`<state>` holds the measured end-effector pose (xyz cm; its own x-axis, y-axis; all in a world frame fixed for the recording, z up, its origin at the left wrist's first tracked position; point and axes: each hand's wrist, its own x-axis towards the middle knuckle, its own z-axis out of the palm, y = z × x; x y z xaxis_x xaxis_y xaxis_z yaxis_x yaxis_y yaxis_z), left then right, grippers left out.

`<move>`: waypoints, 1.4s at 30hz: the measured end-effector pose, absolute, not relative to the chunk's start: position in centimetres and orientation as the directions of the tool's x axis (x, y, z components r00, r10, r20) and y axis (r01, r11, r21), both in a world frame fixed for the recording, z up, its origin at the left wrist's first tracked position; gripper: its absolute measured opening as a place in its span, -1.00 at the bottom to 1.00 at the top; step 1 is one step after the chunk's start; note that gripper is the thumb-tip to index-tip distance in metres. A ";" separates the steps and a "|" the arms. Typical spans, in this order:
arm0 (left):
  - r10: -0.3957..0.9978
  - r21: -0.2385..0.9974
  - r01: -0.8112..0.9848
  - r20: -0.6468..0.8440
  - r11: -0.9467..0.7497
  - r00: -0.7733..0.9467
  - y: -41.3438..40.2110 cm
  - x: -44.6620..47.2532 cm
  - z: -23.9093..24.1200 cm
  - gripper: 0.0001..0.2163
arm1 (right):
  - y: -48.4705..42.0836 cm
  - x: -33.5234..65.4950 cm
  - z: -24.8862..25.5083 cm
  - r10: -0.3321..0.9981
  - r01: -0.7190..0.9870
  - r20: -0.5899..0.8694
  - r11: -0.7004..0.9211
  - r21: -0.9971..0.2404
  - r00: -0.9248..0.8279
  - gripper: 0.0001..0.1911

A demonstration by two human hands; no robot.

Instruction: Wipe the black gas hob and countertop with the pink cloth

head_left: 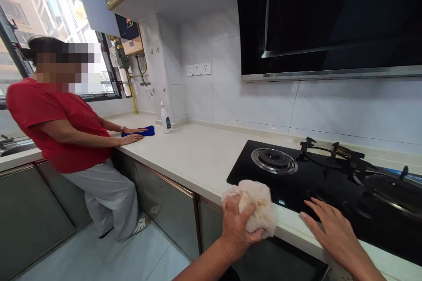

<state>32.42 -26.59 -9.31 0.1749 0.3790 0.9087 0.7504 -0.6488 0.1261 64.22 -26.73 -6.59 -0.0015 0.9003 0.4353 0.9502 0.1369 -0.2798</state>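
My left hand is closed around a pale pink, fluffy cleaning cloth, stained yellowish on one face. The bunched cloth is over the counter's front edge, by the near left corner of the black glass gas hob. My right hand has its fingers stretched out and holds nothing; the fingertips are over the hob's front edge. On the hob, the left burner has no pan support over it. A black pan support sits off its burner toward the back, near the right burner.
A person in a red shirt leans at the counter on the left, both hands by a blue cloth. A white spray bottle stands near the wall corner. The black range hood hangs above the hob. Wall sockets are behind.
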 end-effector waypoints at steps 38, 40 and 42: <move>0.451 -0.059 0.865 0.835 -0.498 0.316 -18.3 10.1 -9.3 -0.44 | -26.7 64.1 -6.6 0.903 0.945 0.429 0.137 -0.297 0.004 -0.26; 0.453 -0.023 0.898 0.858 -0.439 0.243 -19.2 12.0 -9.3 -0.45 | -26.3 64.3 -7.0 0.894 0.947 0.447 0.146 -0.287 -0.002 -0.27; 0.469 0.012 0.916 0.862 -0.401 0.193 -20.1 14.2 -9.1 -0.45 | -26.0 64.5 -7.4 0.886 0.948 0.463 0.154 -0.280 -0.007 -0.27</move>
<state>14.22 -20.07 -9.12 0.1935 0.4691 0.8617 0.9162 -0.4006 0.0124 64.47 -26.04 -7.39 -0.0070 0.8863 0.4630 0.9477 0.1536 -0.2797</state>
